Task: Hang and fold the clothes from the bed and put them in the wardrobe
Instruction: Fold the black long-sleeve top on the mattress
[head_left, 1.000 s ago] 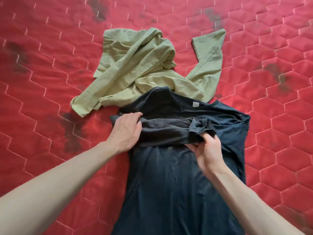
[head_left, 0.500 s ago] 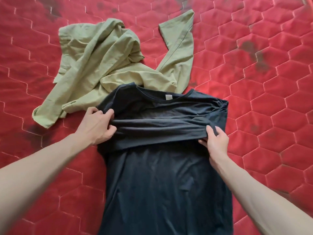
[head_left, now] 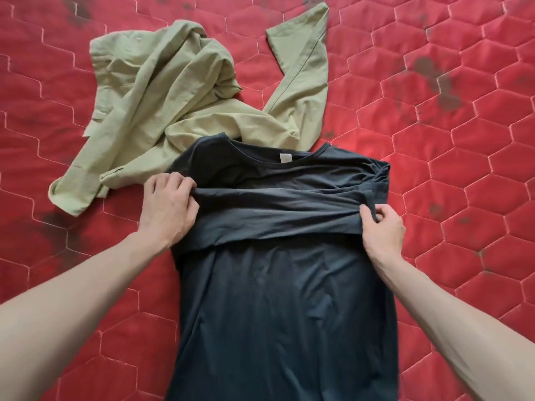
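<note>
Two bare forearms enter from the lower corners, no sleeves or jewellery showing; left hand (head_left: 168, 211) and right hand (head_left: 382, 230) ungloved.

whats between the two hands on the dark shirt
In the head view, a folded band of the dark t-shirt stretches between the left hand and right hand.

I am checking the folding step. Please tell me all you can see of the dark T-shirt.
The dark T-shirt is soft black-blue knit fabric with a round neck and pale inner label. It lies lengthwise on the red quilted bed, sleeves folded across the chest. The left hand and right hand grip that band; the collar overlaps the green garment.
</note>
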Motion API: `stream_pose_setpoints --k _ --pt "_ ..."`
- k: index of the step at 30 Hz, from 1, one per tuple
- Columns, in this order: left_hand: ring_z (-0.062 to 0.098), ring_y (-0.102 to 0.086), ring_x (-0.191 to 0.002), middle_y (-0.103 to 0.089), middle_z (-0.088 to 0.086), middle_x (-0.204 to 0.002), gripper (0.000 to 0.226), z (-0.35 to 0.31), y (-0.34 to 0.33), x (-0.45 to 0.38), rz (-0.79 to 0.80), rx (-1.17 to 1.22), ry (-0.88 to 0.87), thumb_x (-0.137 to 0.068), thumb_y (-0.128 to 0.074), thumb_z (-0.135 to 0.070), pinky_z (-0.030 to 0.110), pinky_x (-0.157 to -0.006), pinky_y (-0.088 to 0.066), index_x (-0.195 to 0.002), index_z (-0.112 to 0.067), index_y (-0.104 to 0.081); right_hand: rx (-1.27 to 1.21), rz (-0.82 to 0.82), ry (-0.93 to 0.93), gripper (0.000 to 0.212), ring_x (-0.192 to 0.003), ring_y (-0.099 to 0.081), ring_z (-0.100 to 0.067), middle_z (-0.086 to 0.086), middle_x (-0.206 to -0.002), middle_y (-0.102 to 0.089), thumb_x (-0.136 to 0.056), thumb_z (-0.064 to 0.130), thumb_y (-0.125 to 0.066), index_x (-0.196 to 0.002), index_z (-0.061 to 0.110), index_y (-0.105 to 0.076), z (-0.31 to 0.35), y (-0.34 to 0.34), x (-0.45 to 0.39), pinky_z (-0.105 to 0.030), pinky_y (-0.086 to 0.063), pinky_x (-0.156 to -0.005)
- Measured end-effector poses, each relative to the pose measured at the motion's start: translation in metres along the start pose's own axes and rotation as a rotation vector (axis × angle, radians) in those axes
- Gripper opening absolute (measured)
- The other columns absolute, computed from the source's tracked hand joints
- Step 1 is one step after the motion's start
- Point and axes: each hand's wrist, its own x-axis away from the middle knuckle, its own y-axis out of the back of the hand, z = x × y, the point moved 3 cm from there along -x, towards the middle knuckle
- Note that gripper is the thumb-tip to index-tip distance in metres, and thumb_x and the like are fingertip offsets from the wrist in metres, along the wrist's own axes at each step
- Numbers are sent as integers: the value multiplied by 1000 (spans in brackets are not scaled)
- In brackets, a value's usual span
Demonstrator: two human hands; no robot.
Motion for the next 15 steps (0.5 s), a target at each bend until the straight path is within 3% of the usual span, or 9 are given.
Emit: stream_pose_setpoints --k 3,5,7,10,15 --pt "40 -48 -119 -52 16 -129 42 -1 3 27 -92 98 197 -92 -60 -23 53 -102 -38 -132 -10 -55 70 43 8 30 -104 -61 -29 -2 -100 -67 -99 41 -63 -115 16 -65 -7 -2 5 -37 -40 -87" --pt "41 -47 -116 -48 18 -129 47 -2 2 50 -95 169 337 -93 -65 -22 55 -97 -41 -134 -9 -49 111 40 87 36 -112 -54 -30 -4 -113 -64 -101 41 -59 -128 18 -58 -14 0 18 -41 -40 -95" --pt "41 -48 -112 -49 18 -124 40 -3 -7 76 -56 279 438 -95 -64 -22 55 -94 -43 -129 -8 -49 166 -6 137 43 -119 -49 -34 -8 -128 -61 -101 38 -59 -138 17 -52 -27 3 36 -44 -36 -104" --pt "39 -54 -109 -58 16 -112 23 -4 -25 118 63 479 584 -102 -57 -27 53 -91 -45 -117 -10 -53 256 -48 49 59 -133 -40 -39 -16 -147 -49 -101 35 -61 -152 13 -43 -55 12 73 -49 -29 -113" --pt "29 -55 -92 -58 1 -91 28 -23 -34 176 134 572 664 -103 -53 -43 45 -81 -46 -89 -18 -53 306 -17 -110 59 -121 -50 -45 -23 -133 -56 -93 32 -72 -141 10 -47 -105 33 135 -53 -38 -104"
